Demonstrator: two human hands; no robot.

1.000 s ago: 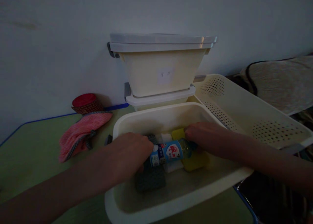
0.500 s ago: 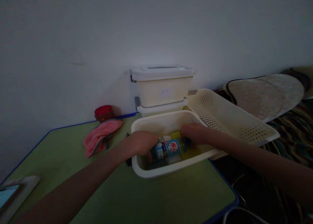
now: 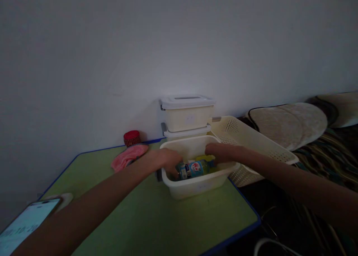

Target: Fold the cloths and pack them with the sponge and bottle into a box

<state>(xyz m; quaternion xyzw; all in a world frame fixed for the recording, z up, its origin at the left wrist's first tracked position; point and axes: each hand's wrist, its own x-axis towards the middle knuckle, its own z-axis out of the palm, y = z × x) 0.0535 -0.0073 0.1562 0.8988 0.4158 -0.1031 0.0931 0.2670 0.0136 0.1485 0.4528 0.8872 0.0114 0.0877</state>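
Observation:
A cream plastic bin (image 3: 186,189) stands on the green table, both my hands reaching into it. Lying on its side inside is a clear detergent bottle (image 3: 195,169) with a blue label and yellow-green liquid. My left hand (image 3: 171,162) grips its left end, fingers curled down over it. At the blue-capped right end, my right hand (image 3: 218,152) is closed on the bottle, its fingertips partly hidden. Something yellow (image 3: 205,158) and some white items show behind and under the bottle, too covered to name.
Lidded cream boxes (image 3: 188,118) are stacked behind the bin against the wall. A perforated laundry basket (image 3: 251,140) leans at the right. On the green table (image 3: 134,218) lie a pink cloth (image 3: 130,156), a red round container (image 3: 132,137) and a phone (image 3: 30,218).
My view has tilted up and shifted left, so more of the phone and the bin's front show. Both hands stay at the bottle's ends, and it remains lying inside the bin.

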